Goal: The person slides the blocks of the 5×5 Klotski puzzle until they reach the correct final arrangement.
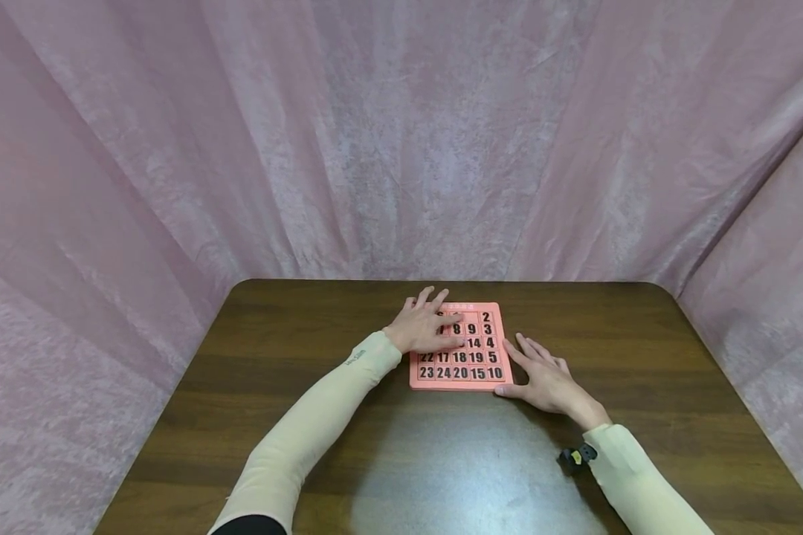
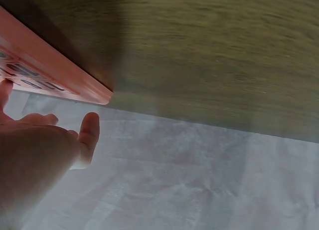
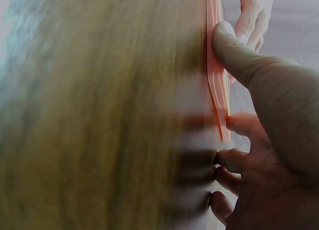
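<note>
A pink number slide puzzle (image 1: 462,386) lies flat on the wooden table, its square tiles printed with black numbers. From the left, my left hand (image 1: 424,327) reaches over it with fingers spread; thumb and index finger touch tiles near the middle, while other fingers extend past the upper left edge. This hand hides several tiles on the left and along the top. My right hand (image 1: 545,380) rests beside the right edge, thumb at the near right corner and index finger against the side. In the right wrist view, the thumb (image 3: 232,45) presses the puzzle's side, other fingertips on the table.
The brown wooden table (image 1: 274,357) has rounded far corners and a glossy bright patch near me. Pink velvet curtains (image 1: 428,148) hang behind and at both sides. A small black device (image 1: 578,455) sits at the right sleeve's cuff.
</note>
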Tool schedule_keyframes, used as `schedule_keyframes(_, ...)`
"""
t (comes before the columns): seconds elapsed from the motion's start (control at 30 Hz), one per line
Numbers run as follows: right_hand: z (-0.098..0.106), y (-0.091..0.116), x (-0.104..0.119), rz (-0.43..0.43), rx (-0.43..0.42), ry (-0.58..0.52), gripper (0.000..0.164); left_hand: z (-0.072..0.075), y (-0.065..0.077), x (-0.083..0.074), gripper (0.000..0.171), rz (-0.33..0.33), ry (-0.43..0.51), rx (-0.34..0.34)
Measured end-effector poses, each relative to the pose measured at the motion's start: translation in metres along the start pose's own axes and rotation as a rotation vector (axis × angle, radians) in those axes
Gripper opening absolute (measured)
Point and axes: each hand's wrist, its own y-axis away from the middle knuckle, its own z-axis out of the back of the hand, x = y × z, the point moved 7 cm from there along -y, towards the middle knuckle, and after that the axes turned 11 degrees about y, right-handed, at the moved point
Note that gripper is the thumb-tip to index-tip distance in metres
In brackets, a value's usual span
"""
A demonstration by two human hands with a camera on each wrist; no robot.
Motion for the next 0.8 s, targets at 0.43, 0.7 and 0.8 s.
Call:
schedule_keyframes(0.43, 0.0, -0.003, -0.003, 0.004, -0.009, 0.005, 0.102, -0.003, -0.017, -0.034, 0.072, -0.033, 0.047, 0.01)
schedule_keyframes(0.7, -0.002, -0.002, -0.004, 0.004, -0.002, 0.002, 0.102, -0.011, -0.036, -0.054, 0.071, -0.044, 0.015, 0.024)
schedule_keyframes(0.8, -0.002, -0.002, -0.005, 0.002, 0.001, 0.005, 0.102, -0.012, -0.039, -0.053, 0.07, -0.037, 0.003, 0.025)
